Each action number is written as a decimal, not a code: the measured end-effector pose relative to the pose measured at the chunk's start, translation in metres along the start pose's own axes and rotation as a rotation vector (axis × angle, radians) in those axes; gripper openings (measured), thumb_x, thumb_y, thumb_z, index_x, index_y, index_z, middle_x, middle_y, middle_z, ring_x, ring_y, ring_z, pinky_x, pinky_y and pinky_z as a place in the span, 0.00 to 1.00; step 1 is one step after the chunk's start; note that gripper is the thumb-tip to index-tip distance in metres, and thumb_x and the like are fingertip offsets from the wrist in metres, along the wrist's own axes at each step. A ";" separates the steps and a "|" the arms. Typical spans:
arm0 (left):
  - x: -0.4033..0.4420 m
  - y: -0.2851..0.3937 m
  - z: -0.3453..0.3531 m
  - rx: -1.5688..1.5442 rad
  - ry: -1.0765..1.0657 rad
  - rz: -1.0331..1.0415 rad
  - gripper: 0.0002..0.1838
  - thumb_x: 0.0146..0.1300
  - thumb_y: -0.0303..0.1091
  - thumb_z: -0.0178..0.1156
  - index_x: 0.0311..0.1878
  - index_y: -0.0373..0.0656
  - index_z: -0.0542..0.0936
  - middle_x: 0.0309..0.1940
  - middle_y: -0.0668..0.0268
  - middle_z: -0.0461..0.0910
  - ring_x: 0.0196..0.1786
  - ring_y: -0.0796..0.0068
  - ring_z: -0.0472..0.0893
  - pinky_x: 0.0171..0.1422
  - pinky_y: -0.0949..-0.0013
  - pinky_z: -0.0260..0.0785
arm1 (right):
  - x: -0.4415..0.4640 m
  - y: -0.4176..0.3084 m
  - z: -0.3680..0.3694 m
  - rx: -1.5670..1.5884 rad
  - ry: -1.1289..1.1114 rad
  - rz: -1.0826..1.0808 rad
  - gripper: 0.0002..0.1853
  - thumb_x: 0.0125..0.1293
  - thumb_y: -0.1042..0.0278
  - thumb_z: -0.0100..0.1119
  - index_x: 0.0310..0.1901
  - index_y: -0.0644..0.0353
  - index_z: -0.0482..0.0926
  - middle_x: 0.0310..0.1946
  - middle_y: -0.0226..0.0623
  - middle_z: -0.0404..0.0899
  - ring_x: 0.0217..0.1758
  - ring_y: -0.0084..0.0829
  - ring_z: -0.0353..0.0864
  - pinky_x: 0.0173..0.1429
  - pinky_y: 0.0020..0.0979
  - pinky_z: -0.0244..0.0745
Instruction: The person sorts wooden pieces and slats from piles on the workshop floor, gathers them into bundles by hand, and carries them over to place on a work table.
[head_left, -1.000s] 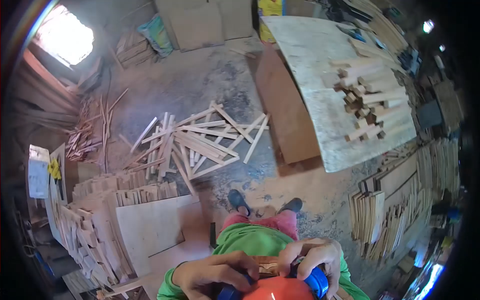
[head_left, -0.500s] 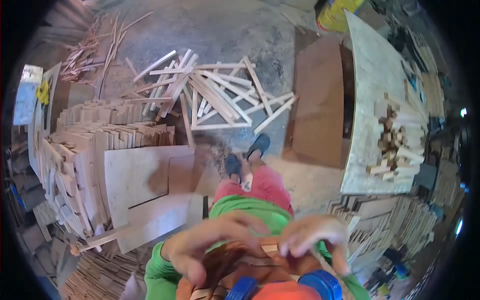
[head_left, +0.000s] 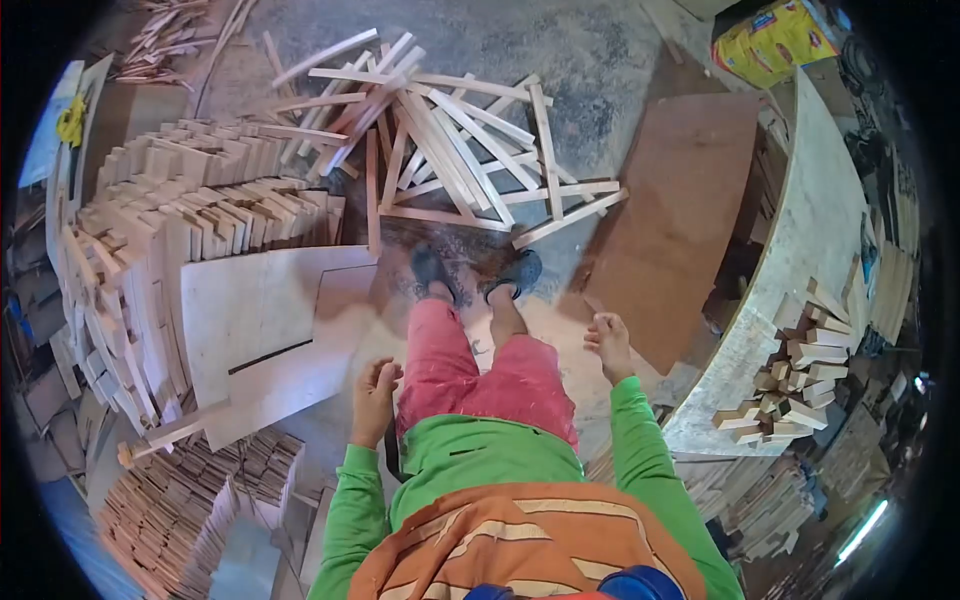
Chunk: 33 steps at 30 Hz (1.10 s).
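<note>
My left hand [head_left: 374, 398] hangs beside my left thigh, its fingers loosely bent and nothing visible in them. My right hand [head_left: 609, 346] is held out to the right of my right knee, fingers slightly curled and apart, also without anything in it. An orange striped cloth [head_left: 540, 535] lies over my chest, above the green shirt. Ahead of my feet, a loose heap of wooden strips [head_left: 450, 150] is spread on the floor, touched by neither hand.
Stacked wooden pieces [head_left: 230, 215] and a pale board [head_left: 250, 310] stand at left. A brown panel [head_left: 680, 210] lies right of my feet. Beyond it, a light sheet [head_left: 790, 270] carries short wood blocks [head_left: 800, 375]. A yellow sack [head_left: 775, 45] is at far right.
Both hands have dropped away from the cloth at my chest and moved out to my sides. The view has shifted, with my feet now further apart near the wooden strips.
</note>
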<state>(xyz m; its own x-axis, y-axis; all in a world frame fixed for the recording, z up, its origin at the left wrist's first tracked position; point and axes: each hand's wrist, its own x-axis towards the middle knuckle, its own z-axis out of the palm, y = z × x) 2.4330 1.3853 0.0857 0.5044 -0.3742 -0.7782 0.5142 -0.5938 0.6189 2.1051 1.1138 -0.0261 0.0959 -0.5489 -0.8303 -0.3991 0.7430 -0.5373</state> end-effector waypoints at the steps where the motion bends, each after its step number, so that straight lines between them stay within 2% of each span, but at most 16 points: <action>1: 0.009 -0.010 -0.005 0.019 0.028 -0.037 0.16 0.76 0.40 0.55 0.57 0.39 0.78 0.45 0.62 0.83 0.46 0.72 0.83 0.51 0.70 0.74 | 0.002 0.008 0.001 0.040 0.041 0.072 0.11 0.73 0.59 0.58 0.48 0.55 0.76 0.34 0.33 0.77 0.30 0.24 0.76 0.34 0.25 0.76; 2: 0.021 -0.019 -0.013 0.044 0.053 -0.073 0.16 0.76 0.40 0.55 0.57 0.39 0.78 0.45 0.62 0.83 0.46 0.71 0.83 0.51 0.70 0.74 | 0.003 0.015 0.003 0.082 0.085 0.141 0.10 0.73 0.58 0.58 0.48 0.55 0.77 0.33 0.33 0.76 0.29 0.24 0.76 0.33 0.25 0.76; 5: 0.090 -0.051 -0.046 0.204 0.047 -0.125 0.17 0.75 0.40 0.56 0.56 0.37 0.79 0.45 0.61 0.83 0.46 0.69 0.83 0.51 0.70 0.74 | 0.042 0.090 -0.001 -0.387 0.091 0.122 0.19 0.67 0.55 0.61 0.47 0.64 0.77 0.37 0.45 0.81 0.35 0.39 0.81 0.43 0.37 0.79; 6: 0.129 -0.064 -0.057 0.311 0.033 -0.113 0.17 0.74 0.40 0.57 0.55 0.36 0.79 0.45 0.60 0.84 0.46 0.68 0.83 0.52 0.69 0.74 | 0.056 0.097 0.012 -0.366 0.114 0.132 0.19 0.67 0.55 0.61 0.47 0.64 0.77 0.37 0.45 0.81 0.35 0.39 0.81 0.43 0.37 0.79; 8: 0.190 -0.093 -0.071 0.507 0.022 -0.105 0.18 0.72 0.39 0.58 0.55 0.34 0.80 0.45 0.58 0.85 0.46 0.66 0.82 0.53 0.68 0.74 | 0.093 0.116 0.041 -0.685 0.209 -0.024 0.21 0.65 0.55 0.60 0.48 0.68 0.77 0.43 0.52 0.83 0.45 0.49 0.82 0.53 0.41 0.77; 9: 0.221 -0.089 -0.069 0.603 0.028 0.104 0.20 0.72 0.40 0.58 0.56 0.32 0.81 0.45 0.55 0.85 0.46 0.61 0.82 0.54 0.65 0.74 | 0.126 0.127 0.061 -0.669 0.195 -0.121 0.22 0.65 0.56 0.61 0.50 0.67 0.77 0.45 0.52 0.82 0.48 0.49 0.80 0.55 0.41 0.76; 11: 0.317 -0.110 -0.092 0.769 0.010 0.084 0.21 0.71 0.41 0.59 0.57 0.33 0.80 0.46 0.55 0.85 0.46 0.62 0.82 0.53 0.64 0.75 | 0.189 0.141 0.103 -0.640 0.158 -0.312 0.23 0.64 0.58 0.64 0.55 0.65 0.77 0.49 0.51 0.79 0.52 0.48 0.78 0.59 0.40 0.74; 12: 0.362 -0.111 -0.090 0.745 0.027 0.138 0.21 0.70 0.41 0.60 0.57 0.32 0.80 0.45 0.55 0.85 0.45 0.62 0.82 0.52 0.65 0.75 | 0.217 0.123 0.141 -0.622 0.201 -0.251 0.24 0.64 0.60 0.65 0.57 0.65 0.76 0.50 0.46 0.78 0.52 0.43 0.77 0.59 0.38 0.73; 13: 0.406 -0.110 -0.088 0.722 0.043 0.193 0.22 0.69 0.41 0.62 0.57 0.32 0.79 0.44 0.54 0.84 0.44 0.63 0.82 0.52 0.65 0.75 | 0.246 0.109 0.171 -0.647 0.234 -0.243 0.24 0.64 0.60 0.65 0.58 0.63 0.76 0.48 0.47 0.76 0.51 0.45 0.77 0.59 0.38 0.74; 15: 0.493 -0.111 -0.082 0.610 0.047 0.231 0.24 0.67 0.42 0.65 0.57 0.32 0.79 0.43 0.54 0.84 0.44 0.64 0.81 0.51 0.65 0.75 | 0.325 0.101 0.217 -0.718 0.270 -0.412 0.27 0.64 0.57 0.64 0.61 0.61 0.74 0.53 0.51 0.75 0.55 0.52 0.75 0.63 0.44 0.71; 19: 0.639 -0.136 -0.079 0.928 0.184 0.353 0.39 0.64 0.58 0.64 0.67 0.35 0.73 0.58 0.45 0.79 0.58 0.46 0.79 0.63 0.55 0.70 | 0.458 0.051 0.280 -0.790 0.279 -0.612 0.35 0.61 0.55 0.65 0.70 0.53 0.67 0.66 0.54 0.65 0.65 0.61 0.66 0.69 0.53 0.64; 22: 0.690 -0.145 -0.072 0.986 0.392 0.237 0.43 0.64 0.64 0.60 0.69 0.36 0.70 0.59 0.43 0.79 0.60 0.41 0.78 0.64 0.53 0.70 | 0.524 0.016 0.307 -0.991 0.321 -0.827 0.37 0.59 0.55 0.65 0.71 0.50 0.65 0.68 0.53 0.61 0.66 0.63 0.62 0.69 0.58 0.60; 26: 0.782 -0.228 -0.136 1.018 0.394 0.258 0.42 0.65 0.63 0.60 0.67 0.34 0.69 0.50 0.43 0.83 0.50 0.39 0.82 0.55 0.52 0.74 | 0.590 0.006 0.322 -1.104 0.402 -1.146 0.31 0.59 0.56 0.64 0.64 0.53 0.71 0.65 0.52 0.64 0.62 0.62 0.65 0.65 0.56 0.63; 29: 0.735 -0.233 -0.115 0.881 0.279 0.168 0.31 0.69 0.52 0.59 0.63 0.34 0.71 0.42 0.46 0.82 0.40 0.47 0.81 0.47 0.53 0.74 | 0.594 0.019 0.308 -1.168 0.411 -1.267 0.27 0.59 0.58 0.63 0.60 0.55 0.74 0.63 0.52 0.67 0.59 0.59 0.69 0.62 0.53 0.66; 31: 0.722 -0.229 -0.109 0.798 0.278 0.156 0.28 0.70 0.48 0.59 0.61 0.34 0.71 0.40 0.47 0.82 0.36 0.49 0.81 0.45 0.53 0.74 | 0.601 -0.009 0.302 -1.088 0.233 -1.256 0.23 0.60 0.60 0.62 0.57 0.57 0.75 0.58 0.52 0.71 0.54 0.56 0.71 0.59 0.50 0.68; 33: 0.706 -0.230 -0.113 0.764 0.455 0.528 0.21 0.71 0.41 0.57 0.59 0.35 0.72 0.39 0.49 0.82 0.36 0.56 0.80 0.45 0.58 0.74 | 0.601 -0.027 0.313 -0.996 0.040 -1.216 0.20 0.61 0.61 0.60 0.53 0.59 0.76 0.53 0.52 0.75 0.49 0.53 0.74 0.56 0.46 0.71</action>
<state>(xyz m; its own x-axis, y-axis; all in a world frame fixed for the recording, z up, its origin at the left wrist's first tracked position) 2.7491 1.3385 -0.5937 0.8342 -0.5077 -0.2151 -0.3459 -0.7857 0.5129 2.4589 0.8835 -0.5565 0.7778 -0.6281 0.0226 -0.5226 -0.6663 -0.5319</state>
